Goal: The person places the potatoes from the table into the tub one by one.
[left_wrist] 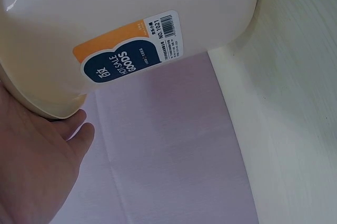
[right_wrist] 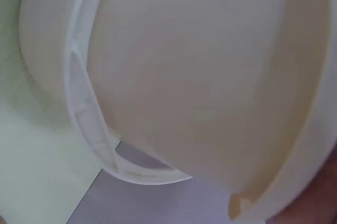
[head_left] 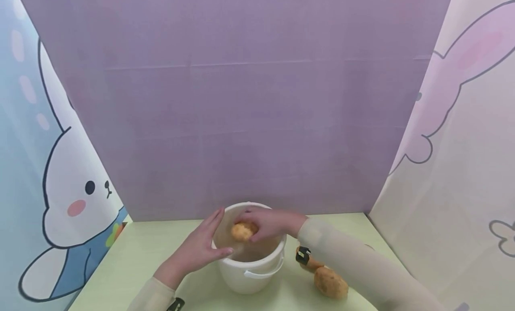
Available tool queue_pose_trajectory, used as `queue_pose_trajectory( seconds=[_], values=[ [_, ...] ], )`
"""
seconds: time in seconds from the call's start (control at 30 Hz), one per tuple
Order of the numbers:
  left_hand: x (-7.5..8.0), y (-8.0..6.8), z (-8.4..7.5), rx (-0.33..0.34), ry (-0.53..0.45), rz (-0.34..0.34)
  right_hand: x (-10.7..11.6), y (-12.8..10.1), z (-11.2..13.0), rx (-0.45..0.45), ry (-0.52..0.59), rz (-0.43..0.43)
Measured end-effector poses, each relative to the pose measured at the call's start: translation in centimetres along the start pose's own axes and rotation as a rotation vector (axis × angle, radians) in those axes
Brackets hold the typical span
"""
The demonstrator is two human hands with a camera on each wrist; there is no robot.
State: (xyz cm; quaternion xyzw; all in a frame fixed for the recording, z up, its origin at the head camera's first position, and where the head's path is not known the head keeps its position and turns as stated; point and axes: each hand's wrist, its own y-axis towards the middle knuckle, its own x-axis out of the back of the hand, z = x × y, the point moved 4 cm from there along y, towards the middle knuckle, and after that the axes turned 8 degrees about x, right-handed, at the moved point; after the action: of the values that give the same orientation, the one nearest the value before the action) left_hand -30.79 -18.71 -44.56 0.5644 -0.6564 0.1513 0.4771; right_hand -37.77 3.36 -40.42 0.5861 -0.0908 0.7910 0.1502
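Note:
A white bucket (head_left: 249,282) stands upright on the table, its handle (head_left: 267,271) hanging on the near side. Inside its mouth, my right hand (head_left: 267,223) grips a brown potato (head_left: 243,231) between thumb and fingers. My left hand (head_left: 197,246) rests against the left of the rim, fingers and thumb extended and spread along it. The left wrist view shows that hand (left_wrist: 37,161) at the rim and a label (left_wrist: 129,48) on the bucket's side. In the right wrist view, the bucket wall (right_wrist: 195,77) hides the potato and most of the right hand.
On the pale green table (head_left: 193,284), a potato (head_left: 331,283) lies right of the bucket. Another brown piece (head_left: 314,265) beside it is partly covered by a black wrist device (head_left: 302,255). A purple backdrop (head_left: 249,123) rises behind, with printed side panels (head_left: 454,190).

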Motion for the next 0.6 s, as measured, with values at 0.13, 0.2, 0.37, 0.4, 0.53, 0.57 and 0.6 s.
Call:
queue_pose_trajectory(
  seconds=[0.13,0.2,0.37,0.4,0.53,0.57,0.6],
  values=[
    [0.0,0.0,0.1,-0.009,0.008,-0.006,-0.6,0.8,-0.2,0.010,-0.060,0.041],
    [0.0,0.0,0.1,-0.008,0.011,-0.005,-0.9,1.1,-0.3,0.012,-0.099,0.060],
    [0.0,-0.1,0.0,-0.005,0.007,-0.003,-1.7,1.6,-0.3,-0.001,-0.203,0.107],
    [0.0,-0.1,0.0,-0.005,0.008,-0.003,-1.8,1.6,-0.3,-0.004,-0.217,0.117],
    [0.0,0.0,0.0,0.001,0.005,0.000,-2.2,1.6,0.1,-0.026,-0.233,0.142],
    [-0.1,0.0,0.0,0.006,0.003,0.002,-2.3,1.6,0.1,-0.038,-0.238,0.145],
    [-0.1,0.0,0.1,0.008,0.002,0.003,-2.3,1.6,0.2,-0.049,-0.237,0.148]
  ],
)
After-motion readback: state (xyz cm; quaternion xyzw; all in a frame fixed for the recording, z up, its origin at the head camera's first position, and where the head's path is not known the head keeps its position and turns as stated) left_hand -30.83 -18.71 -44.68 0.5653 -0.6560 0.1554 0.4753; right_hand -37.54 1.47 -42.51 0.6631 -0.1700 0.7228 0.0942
